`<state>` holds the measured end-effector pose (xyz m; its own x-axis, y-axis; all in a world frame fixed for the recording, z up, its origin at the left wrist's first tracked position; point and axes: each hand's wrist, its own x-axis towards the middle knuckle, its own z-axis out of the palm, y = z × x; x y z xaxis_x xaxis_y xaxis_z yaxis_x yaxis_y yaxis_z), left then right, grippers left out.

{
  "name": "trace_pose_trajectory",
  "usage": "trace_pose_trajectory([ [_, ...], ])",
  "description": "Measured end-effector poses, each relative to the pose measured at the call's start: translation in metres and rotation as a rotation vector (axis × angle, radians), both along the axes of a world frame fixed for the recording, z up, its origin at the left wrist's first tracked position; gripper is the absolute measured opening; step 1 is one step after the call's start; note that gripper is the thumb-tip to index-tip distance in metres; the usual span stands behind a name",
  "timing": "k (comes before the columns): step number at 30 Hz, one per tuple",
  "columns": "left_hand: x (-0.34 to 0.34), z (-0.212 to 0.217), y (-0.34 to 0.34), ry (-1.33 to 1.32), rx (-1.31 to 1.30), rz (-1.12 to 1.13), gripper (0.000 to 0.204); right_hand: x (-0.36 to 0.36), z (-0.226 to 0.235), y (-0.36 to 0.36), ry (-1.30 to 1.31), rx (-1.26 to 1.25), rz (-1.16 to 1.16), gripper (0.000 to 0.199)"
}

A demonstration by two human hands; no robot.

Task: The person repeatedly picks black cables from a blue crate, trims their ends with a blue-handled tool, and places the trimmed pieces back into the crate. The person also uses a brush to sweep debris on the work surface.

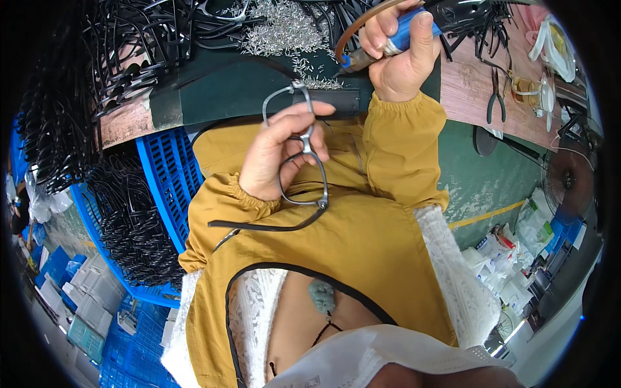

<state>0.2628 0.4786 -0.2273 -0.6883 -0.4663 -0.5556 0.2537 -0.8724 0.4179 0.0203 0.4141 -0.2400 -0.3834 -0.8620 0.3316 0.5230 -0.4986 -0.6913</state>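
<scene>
Cluttered workbench (pixel 213 90); hands with eyeglass frame (pixel 304 158), blue screwdriver (pixel 388 42).

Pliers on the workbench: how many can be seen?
1. One pair of pliers lies on the brown bench top at the right, past the right hand. Others may be hidden among the black frames.

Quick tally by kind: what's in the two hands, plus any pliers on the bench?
Eyeglass frame in left hand: 1
Blue-handled screwdriver in right hand: 1
Pliers on bench: 1
Total: 3
</scene>
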Motion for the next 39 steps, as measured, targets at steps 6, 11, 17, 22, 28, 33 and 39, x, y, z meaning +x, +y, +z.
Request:
trace_pose_trajectory([
  [6,-0.02,0.001,0.018,-0.078,0.379,-0.125,0.033,0.012,0.019,0.04,-0.112,-0.019,0.095,0.04],
  [11,-0.022,-0.011,0.023,0.018,0.431,-0.069,0.026,0.035,0.016,0.079,0.048,0.018,-0.022,0.046],
  [17,-0.017,-0.022,0.025,0.164,0.401,-0.076,0.027,0.043,0.02,0.073,0.052,0.02,0.015,0.036],
  [22,-0.018,-0.03,0.022,0.295,0.413,-0.096,0.027,0.047,0.02,0.071,0.082,0.082,0.02,0.033],
  [28,-0.012,-0.022,0.023,0.055,0.27,-0.099,0.035,0.029,0.018,0.054,-0.024,0.099,0.021,0.025],
  [33,0.014,-0.006,-0.004,0.151,-0.029,0.158,0.052,0.026,0.018,0.004,0.04,-0.01,-0.104,0.023],
  [39,-0.001,-0.006,-0.013,0.135,-0.535,0.395,0.038,0.023,0.01,-0.001,0.005,0.055,-0.155,0.026],
])
